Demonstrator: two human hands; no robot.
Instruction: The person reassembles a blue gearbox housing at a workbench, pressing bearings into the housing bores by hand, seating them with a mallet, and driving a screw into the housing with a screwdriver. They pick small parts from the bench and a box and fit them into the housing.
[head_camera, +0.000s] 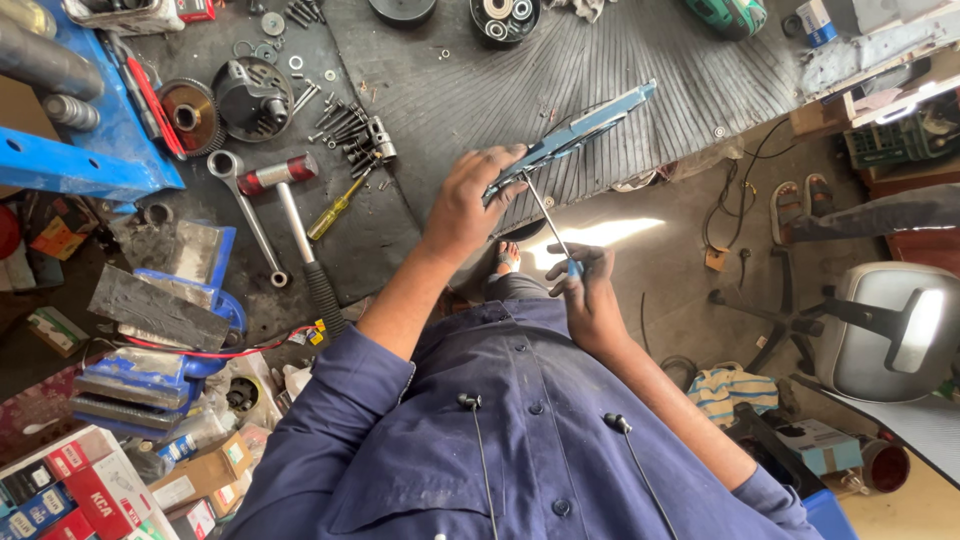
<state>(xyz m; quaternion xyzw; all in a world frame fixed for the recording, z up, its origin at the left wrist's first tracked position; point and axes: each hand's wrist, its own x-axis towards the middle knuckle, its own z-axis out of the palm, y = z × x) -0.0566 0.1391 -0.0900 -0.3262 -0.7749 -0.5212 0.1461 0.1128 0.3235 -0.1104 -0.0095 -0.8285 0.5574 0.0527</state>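
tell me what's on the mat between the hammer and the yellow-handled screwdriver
Nothing: in the head view, only bare black mat separates the hammer from the yellow-handled screwdriver.

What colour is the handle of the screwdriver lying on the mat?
Yellow, seen in the head view: the screwdriver lies beside the hammer.

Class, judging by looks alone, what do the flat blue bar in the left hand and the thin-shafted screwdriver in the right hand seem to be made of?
Flat blue bar: probably painted metal, thin, rigid, glossy-edged. Thin-shafted screwdriver: bright shaft suggests bare steel; its blue handle, mostly hidden in the right hand, looks plastic.
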